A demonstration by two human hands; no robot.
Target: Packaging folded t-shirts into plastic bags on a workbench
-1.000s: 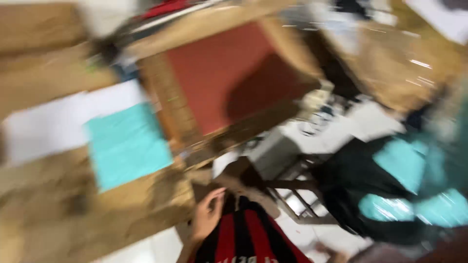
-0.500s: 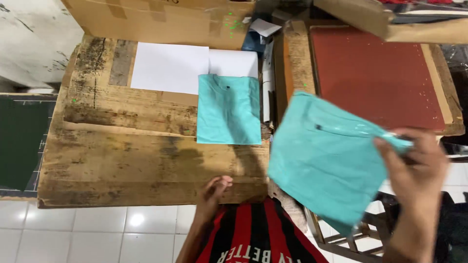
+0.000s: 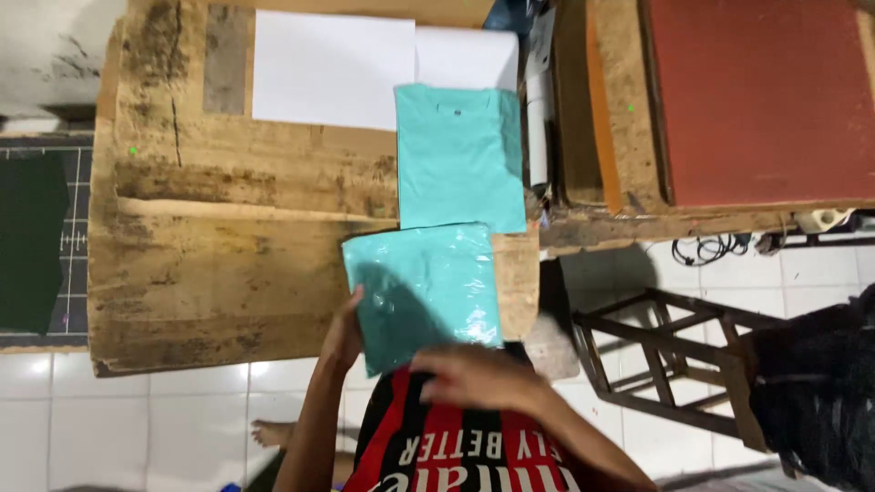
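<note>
The bagged teal shirt [image 3: 424, 292] lies flat at the near edge of the wooden tabletop [image 3: 228, 264], below an unbagged folded teal shirt [image 3: 460, 159]. The left hand [image 3: 344, 330] grips its left edge, fingers curled; the right hand [image 3: 478, 375] rests open-palmed on its near edge. Judged light, limp and slick in its film: hold by opposite edges.

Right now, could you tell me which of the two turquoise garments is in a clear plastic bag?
The nearer turquoise garment, glossy, under both hands; the farther garment lies bare.

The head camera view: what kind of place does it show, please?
Probably a small garment packing workshop: a worn wooden table, a folded turquoise shirt beside white sheets, and a bagged turquoise shirt under the left hand and right hand.
</note>
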